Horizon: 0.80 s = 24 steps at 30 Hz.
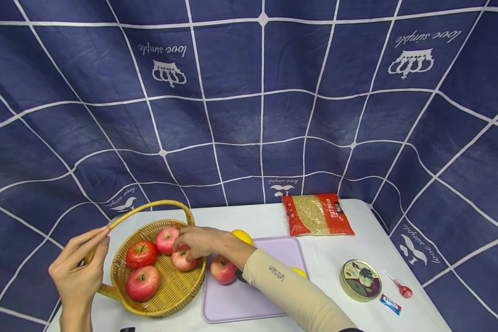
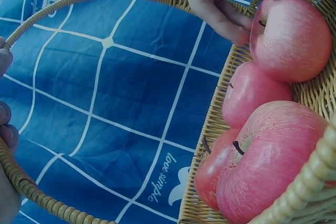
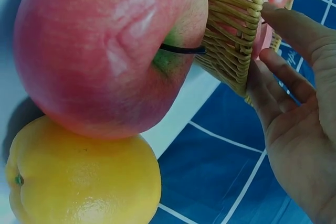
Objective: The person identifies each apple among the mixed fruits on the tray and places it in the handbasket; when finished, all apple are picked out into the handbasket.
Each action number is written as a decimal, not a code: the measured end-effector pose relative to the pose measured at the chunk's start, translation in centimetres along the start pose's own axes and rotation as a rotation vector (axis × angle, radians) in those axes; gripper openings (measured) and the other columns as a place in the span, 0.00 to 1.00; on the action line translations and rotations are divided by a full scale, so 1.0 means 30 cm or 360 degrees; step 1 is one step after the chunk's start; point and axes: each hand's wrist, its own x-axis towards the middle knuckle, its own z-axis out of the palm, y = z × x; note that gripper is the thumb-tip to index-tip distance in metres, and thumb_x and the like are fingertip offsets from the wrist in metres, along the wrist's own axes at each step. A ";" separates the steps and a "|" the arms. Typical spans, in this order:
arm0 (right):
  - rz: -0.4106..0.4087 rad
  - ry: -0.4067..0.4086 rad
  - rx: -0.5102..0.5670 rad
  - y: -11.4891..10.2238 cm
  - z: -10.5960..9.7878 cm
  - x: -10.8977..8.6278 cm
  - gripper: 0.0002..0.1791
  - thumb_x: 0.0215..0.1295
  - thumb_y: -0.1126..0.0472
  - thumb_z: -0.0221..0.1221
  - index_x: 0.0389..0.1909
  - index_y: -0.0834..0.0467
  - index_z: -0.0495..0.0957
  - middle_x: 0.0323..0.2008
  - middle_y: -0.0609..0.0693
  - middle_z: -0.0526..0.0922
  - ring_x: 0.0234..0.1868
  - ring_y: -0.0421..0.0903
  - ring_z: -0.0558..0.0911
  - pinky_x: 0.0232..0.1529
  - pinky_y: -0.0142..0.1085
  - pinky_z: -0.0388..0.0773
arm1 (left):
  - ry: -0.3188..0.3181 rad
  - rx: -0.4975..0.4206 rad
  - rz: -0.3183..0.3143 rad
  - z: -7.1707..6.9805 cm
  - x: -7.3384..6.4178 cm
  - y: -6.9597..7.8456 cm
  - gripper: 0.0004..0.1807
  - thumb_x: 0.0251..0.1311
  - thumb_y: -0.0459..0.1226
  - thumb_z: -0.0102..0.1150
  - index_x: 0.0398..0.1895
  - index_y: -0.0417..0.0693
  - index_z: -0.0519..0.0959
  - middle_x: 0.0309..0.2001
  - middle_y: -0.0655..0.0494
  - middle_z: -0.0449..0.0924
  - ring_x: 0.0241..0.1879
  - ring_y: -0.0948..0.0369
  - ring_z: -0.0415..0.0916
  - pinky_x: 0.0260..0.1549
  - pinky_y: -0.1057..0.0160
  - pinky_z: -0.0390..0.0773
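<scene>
In the head view, my left hand (image 1: 76,267) grips the handle (image 1: 149,205) of a round wicker basket (image 1: 176,306), its fingers curled round the cane. My right hand (image 1: 201,240) reaches over the basket's right rim and holds an apple (image 1: 182,261) inside it, fingertips and thumb on the fruit. The left wrist view shows those fingers at the stem side of this apple (image 2: 294,38). Three more red apples lie in the basket, one of them (image 1: 143,283) near the front. In the right wrist view, the basket wall partly hides the right fingertips.
Right of the basket, a lilac tray (image 1: 255,306) bears another apple (image 1: 223,269) and yellow fruit (image 1: 242,236), partly under my right arm. Farther right are a red bag of grain-like food (image 1: 317,214), a round tin (image 1: 360,280), a lollipop (image 1: 405,291) and a small blue packet (image 1: 390,304).
</scene>
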 end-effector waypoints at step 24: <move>-0.0086 0.0070 0.0576 0.061 -0.080 -0.111 0.25 0.61 0.49 0.70 0.60 0.46 0.80 0.51 0.41 0.80 0.47 0.38 0.79 0.46 0.18 0.71 | 0.0005 0.0029 -0.0015 0.005 0.004 0.009 0.04 0.48 0.16 0.65 0.29 0.18 0.83 0.36 0.35 0.87 0.39 0.63 0.85 0.45 0.76 0.80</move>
